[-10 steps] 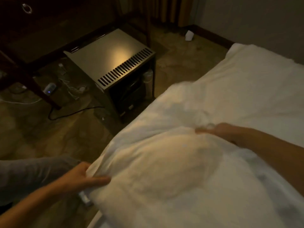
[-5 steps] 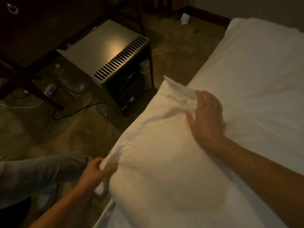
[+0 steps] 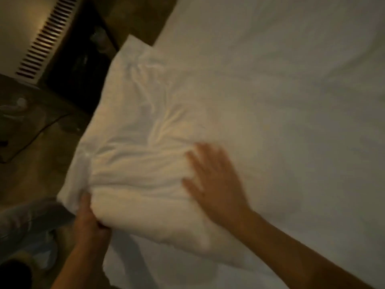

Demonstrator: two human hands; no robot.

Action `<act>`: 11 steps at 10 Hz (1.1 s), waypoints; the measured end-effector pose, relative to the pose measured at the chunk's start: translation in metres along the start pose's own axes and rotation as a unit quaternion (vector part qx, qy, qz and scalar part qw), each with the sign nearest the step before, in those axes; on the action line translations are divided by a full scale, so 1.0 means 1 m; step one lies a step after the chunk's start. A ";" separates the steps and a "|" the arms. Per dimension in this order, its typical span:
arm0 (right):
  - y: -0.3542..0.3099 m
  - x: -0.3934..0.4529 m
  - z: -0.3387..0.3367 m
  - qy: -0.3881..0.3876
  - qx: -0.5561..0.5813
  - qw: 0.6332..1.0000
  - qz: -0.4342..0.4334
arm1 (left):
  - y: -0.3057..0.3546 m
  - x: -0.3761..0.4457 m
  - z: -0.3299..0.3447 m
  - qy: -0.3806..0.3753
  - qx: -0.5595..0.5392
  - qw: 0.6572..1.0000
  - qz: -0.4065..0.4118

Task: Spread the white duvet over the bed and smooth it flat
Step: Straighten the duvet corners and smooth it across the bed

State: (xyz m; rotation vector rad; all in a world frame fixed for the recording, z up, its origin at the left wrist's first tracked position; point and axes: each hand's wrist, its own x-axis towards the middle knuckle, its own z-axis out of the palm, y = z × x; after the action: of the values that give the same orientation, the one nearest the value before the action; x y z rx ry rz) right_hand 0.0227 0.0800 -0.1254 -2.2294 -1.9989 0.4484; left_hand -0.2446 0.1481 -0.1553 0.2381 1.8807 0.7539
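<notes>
Bedding comes first — the big white soft duvet (image 3: 270,101) lies over most of the wide bed and reaches its left edge, right up to the corner. It looks smooth far away, but near the edge it bunches into a puffy lump with many creases. Beside the bed stands a grey metal cabinet with slots (image 3: 31,34) on the brown floor. The right hand (image 3: 210,176) was up near the corner half a second ago — now it has slid back and lies flat on the lump, fingers spread. The left hand (image 3: 89,224) still pinches the duvet's edge. So smoothing has begun, I think, but the lump still needs pressing out.
</notes>
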 end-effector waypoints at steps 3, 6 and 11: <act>0.014 -0.124 0.046 -0.070 0.086 0.992 0.065 | -0.080 -0.133 0.069 0.012 0.033 0.998 0.056; 0.006 -0.218 0.004 0.028 0.790 0.341 0.509 | -0.174 -0.224 0.082 -0.245 -0.040 0.964 -0.098; 0.132 -0.285 -0.006 0.188 0.852 0.303 0.383 | -0.269 -0.295 0.117 -0.410 0.012 0.907 -0.096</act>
State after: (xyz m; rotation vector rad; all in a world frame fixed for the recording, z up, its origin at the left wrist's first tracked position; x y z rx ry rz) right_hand 0.1254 -0.2169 -0.1159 -1.0082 0.4846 1.0877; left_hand 0.0334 -0.1595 -0.1222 0.3186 1.0864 0.3944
